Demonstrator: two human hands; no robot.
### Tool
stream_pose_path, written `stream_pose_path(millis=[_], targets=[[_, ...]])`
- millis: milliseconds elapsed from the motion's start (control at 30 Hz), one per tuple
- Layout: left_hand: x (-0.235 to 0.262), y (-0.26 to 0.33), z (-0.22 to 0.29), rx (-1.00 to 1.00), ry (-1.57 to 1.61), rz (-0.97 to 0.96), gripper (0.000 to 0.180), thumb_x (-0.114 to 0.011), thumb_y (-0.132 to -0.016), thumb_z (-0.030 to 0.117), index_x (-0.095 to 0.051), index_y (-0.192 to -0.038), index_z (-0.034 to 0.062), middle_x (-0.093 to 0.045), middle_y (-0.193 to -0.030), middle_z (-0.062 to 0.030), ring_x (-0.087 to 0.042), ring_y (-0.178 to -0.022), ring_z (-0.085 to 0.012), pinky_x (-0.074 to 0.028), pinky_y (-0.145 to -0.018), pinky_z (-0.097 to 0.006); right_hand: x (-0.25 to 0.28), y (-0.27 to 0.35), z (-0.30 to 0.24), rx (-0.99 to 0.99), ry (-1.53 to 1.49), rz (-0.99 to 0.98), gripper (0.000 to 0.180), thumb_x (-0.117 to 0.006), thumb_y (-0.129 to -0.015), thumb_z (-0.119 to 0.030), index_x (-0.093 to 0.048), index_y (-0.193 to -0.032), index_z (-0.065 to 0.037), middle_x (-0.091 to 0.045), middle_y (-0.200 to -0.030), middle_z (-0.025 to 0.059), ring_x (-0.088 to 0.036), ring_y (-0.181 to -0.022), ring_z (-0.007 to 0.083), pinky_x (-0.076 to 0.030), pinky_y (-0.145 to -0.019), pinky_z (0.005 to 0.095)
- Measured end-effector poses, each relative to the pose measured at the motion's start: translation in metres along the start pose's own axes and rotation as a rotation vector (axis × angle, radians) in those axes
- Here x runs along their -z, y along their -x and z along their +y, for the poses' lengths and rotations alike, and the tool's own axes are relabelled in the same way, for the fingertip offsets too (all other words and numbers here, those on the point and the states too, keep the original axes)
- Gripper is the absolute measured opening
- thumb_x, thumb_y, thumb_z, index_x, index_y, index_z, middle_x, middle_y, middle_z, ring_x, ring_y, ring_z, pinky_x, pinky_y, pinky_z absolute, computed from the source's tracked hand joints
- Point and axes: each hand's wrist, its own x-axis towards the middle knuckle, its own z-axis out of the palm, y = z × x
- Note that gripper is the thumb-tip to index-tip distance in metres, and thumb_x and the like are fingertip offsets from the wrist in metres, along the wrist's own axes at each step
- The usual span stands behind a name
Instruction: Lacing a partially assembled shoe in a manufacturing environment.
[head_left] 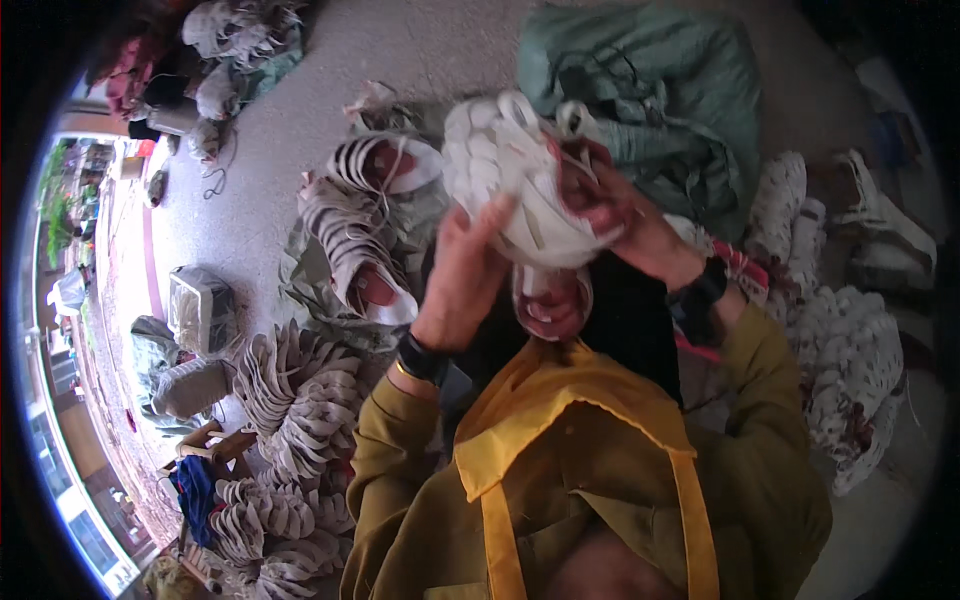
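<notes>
In front of my chest I hold a bundle of nested white shoe uppers [485,150] with reddish lining at one end. My left hand [462,275] supports its near left side, thumb over the white face and somewhat blurred; its other fingers are largely hidden. My right hand [640,225] grips the right end, fingers at the reddish lining. Just below the bundle, another shoe upper [552,305] shows its pinkish-red inside. To the left lie more stacked uppers with dark gaps [345,235], on a crumpled green sheet [300,265].
A large green woven sack [650,90] lies at the far side. Fanned stacks of pale uppers [300,400] fill the near left floor; more white stacks [850,360] lie at right. Plastic-wrapped packages [200,310] sit further left, beside a bright opening.
</notes>
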Motion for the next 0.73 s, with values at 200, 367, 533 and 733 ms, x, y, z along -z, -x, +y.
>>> stream_pose_path(millis=[200,367,533,733], targets=[[-0.002,-0.001,0.019,0.054,0.056,0.038,0.047,-0.059,-0.103,0.023,-0.05,-0.142,-0.0029,-0.06,-0.139,-0.0115,-0.059,-0.126,-0.024,-0.044,-0.11,-0.041,-0.022,-0.006,-0.028,-0.175,0.21,-0.046,0.083,-0.052,-0.1,-0.059,-0.014,-0.163,-0.021,-0.031,-0.163,0.0037,-0.039,-0.145,0.0209,-0.045,-0.11,0.0426],[-0.004,0.01,0.023,0.044,0.084,0.072,0.047,-0.055,-0.105,0.026,-0.048,-0.144,0.0001,-0.056,-0.145,-0.011,-0.052,-0.133,-0.0255,-0.039,-0.115,-0.044,-0.012,0.004,-0.026,-0.178,0.46,0.044,0.076,-0.043,-0.099,-0.07,-0.034,-0.157,-0.021,-0.058,-0.14,0.0072,-0.058,-0.125,0.019,-0.053,-0.101,0.0391],[-0.003,0.029,0.031,-0.016,0.167,0.222,0.044,-0.051,-0.107,0.025,-0.049,-0.145,0.0024,-0.056,-0.146,-0.0117,-0.052,-0.135,-0.0262,-0.037,-0.118,-0.046,-0.04,0.026,-0.012,-0.196,0.15,0.075,0.061,-0.037,-0.107,-0.056,-0.052,-0.141,-0.007,-0.066,-0.124,0.0102,-0.068,-0.107,0.0212,-0.055,-0.096,0.0388],[-0.01,0.065,0.028,-0.041,0.074,0.184,0.053,-0.052,-0.107,0.025,-0.039,-0.153,0.003,-0.047,-0.154,-0.0118,-0.044,-0.143,-0.0258,-0.031,-0.121,-0.045,-0.054,0.062,-0.024,-0.375,0.352,-0.104,0.057,-0.05,-0.104,-0.053,-0.06,-0.125,-0.001,-0.073,-0.097,0.0105,-0.073,-0.09,0.0217,-0.057,-0.092,0.0367]])
